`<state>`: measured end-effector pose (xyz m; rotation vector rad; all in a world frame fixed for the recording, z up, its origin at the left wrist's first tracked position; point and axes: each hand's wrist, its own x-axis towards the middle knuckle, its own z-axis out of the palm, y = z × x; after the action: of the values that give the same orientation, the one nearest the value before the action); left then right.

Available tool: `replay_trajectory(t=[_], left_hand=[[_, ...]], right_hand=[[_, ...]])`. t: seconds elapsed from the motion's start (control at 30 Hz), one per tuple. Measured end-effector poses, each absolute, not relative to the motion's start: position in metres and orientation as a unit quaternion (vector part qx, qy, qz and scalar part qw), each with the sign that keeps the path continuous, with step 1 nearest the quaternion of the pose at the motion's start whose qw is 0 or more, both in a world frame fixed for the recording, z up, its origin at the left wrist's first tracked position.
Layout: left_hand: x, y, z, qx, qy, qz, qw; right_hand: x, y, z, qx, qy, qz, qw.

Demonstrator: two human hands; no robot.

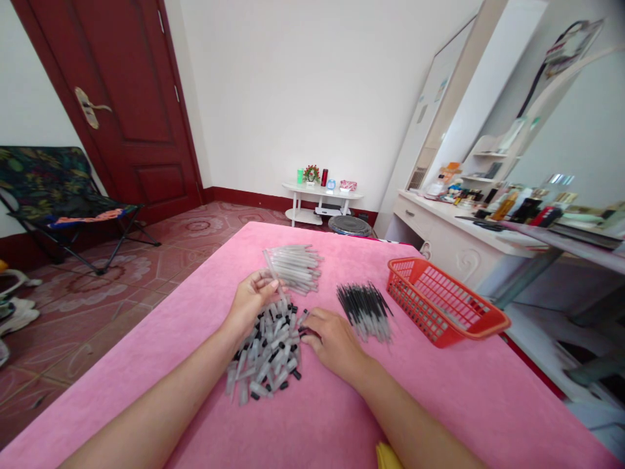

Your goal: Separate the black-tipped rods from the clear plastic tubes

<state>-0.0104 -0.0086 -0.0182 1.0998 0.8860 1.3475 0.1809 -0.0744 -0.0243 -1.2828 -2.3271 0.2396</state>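
My left hand (pixel 251 298) is closed in a pinch around a slim translucent plastic tube (pixel 271 268), which tilts up and away. Below both hands spreads a loose pile of short translucent caps (pixel 266 355), many with black ends. My right hand (pixel 334 339) is at the right edge of this pile, its thumb and fingers closed on a small black-ended cap, partly hidden by the fingers. Beyond my left hand lies a stack of long translucent tubes (pixel 295 266). To the right of my right hand rests a bundle of thin sticks (pixel 364 309), black at the far end and translucent at the near end.
A red plastic basket (pixel 442 335) stands at the right of the pink-covered table (pixel 195 339). Something yellow (pixel 388 457) shows at the near edge. Right of the table is a white dresser (pixel 439 228) with bottles; a folding chair (pixel 73 195) stands at left.
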Motion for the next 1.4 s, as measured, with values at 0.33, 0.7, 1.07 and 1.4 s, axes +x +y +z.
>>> replay_trajectory(t=[0.33, 0.7, 1.07, 1.4], left_hand=[[-0.007, -0.013, -0.016, 0.482, 0.383, 0.555, 0.560], [-0.005, -0.013, -0.018, 0.514, 0.390, 0.543, 0.537], [-0.004, -0.010, -0.030, 0.669, 0.394, 0.518, 0.359], [-0.003, -0.014, -0.034, 0.766, 0.406, 0.464, 0.182]], right_hand=[[0.179, -0.075, -0.023, -0.484, -0.837, 0.104, 0.234], [0.230, -0.061, -0.015, -0.732, -0.671, -0.091, 0.070], [0.222, -0.063, -0.013, -0.729, -0.677, -0.092, 0.047], [0.228, -0.066, 0.008, -0.744, -0.661, -0.055, 0.083]])
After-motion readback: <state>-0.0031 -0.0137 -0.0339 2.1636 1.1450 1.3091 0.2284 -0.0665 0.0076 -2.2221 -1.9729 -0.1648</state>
